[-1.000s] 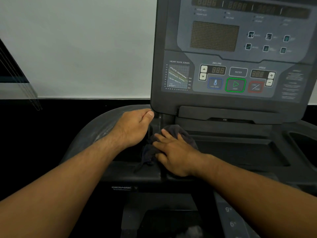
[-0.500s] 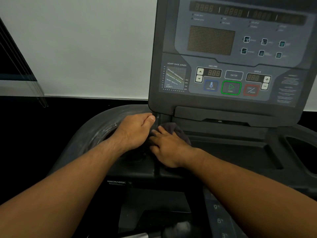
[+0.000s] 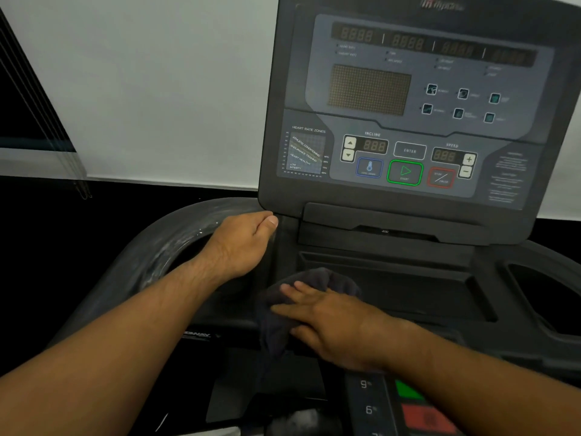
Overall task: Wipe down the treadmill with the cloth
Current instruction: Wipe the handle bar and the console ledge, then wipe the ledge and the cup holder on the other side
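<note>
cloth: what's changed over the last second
The right hand pushed the cloth up toward the left hand, then drew it back toward the person. It stayed flat on the cloth; the left hand kept gripping the handrail.

The cloth [image 3: 317,278] lies under the right hand [image 3: 330,322], below the treadmill console [image 3: 408,105]; the left hand [image 3: 242,243] holds the handrail [image 3: 169,247] behind-left.

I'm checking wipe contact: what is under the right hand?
A dark cloth lies under the right hand, pressed onto the treadmill ledge. The surface beneath the cloth is covered and cannot be seen.
</note>
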Available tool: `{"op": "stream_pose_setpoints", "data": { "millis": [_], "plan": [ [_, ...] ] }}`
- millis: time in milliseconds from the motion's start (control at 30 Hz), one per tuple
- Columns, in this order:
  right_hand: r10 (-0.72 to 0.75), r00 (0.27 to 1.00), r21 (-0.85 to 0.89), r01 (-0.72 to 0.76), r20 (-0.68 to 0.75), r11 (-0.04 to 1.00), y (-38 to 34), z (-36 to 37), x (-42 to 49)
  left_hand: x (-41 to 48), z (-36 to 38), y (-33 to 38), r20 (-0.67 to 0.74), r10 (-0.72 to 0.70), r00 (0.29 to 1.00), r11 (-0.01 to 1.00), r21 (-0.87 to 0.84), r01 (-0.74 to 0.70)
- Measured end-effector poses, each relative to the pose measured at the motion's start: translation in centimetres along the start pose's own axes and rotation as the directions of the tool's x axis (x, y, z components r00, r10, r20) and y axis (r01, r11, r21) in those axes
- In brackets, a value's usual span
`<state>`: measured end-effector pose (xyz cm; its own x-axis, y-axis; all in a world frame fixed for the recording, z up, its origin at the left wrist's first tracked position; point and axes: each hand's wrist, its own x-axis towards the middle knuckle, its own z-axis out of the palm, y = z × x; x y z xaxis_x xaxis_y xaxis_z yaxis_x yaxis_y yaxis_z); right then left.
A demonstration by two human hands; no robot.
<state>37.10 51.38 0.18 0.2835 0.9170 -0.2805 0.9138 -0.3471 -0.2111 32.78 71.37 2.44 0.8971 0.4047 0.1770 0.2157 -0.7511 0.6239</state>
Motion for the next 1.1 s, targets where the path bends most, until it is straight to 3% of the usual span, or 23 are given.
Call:
{"op": "stream_pose_setpoints", "data": {
  "millis": [100,200,367,533,700,967,1100],
  "plan": [
    [0.160,0.987,0.003,-0.161,0.015,0.987,2.3,-0.7,-1.3,-0.2,-0.4,-0.5,-0.009,-0.007,1.000,1.000,-0.001,0.007],
    [0.217,0.972,-0.103,-0.207,0.094,0.973,2.6,-1.2,-1.6,-0.8,-0.7,-0.5,-0.023,-0.007,1.000,1.000,0.005,0.007],
    [0.139,0.990,0.045,-0.140,0.026,0.989,1.7,0.4,-0.7,-1.3,-1.0,0.0,-0.028,-0.024,0.999,1.000,-0.008,0.024],
    [0.012,0.999,-0.051,-0.010,0.037,0.999,-1.6,0.0,1.8,-1.4,-1.9,0.6,-0.077,-0.041,0.996,0.998,-0.052,0.038],
    [0.152,0.986,-0.114,-0.159,-0.062,0.981,-1.8,-0.4,7.9,-2.2,-2.7,-0.5,-0.099,-0.068,0.993,0.997,-0.028,0.066],
    [0.332,0.928,0.016,-0.334,-0.171,0.942,-0.9,-1.0,13.5,-3.2,-2.5,-2.4,-0.072,-0.052,0.996,0.997,0.057,0.056],
    [0.196,0.949,0.177,-0.155,-0.248,0.972,-1.2,-1.1,11.4,-3.4,-1.4,-1.6,-0.040,-0.002,0.999,0.996,-0.090,-0.001]
  ]
}}
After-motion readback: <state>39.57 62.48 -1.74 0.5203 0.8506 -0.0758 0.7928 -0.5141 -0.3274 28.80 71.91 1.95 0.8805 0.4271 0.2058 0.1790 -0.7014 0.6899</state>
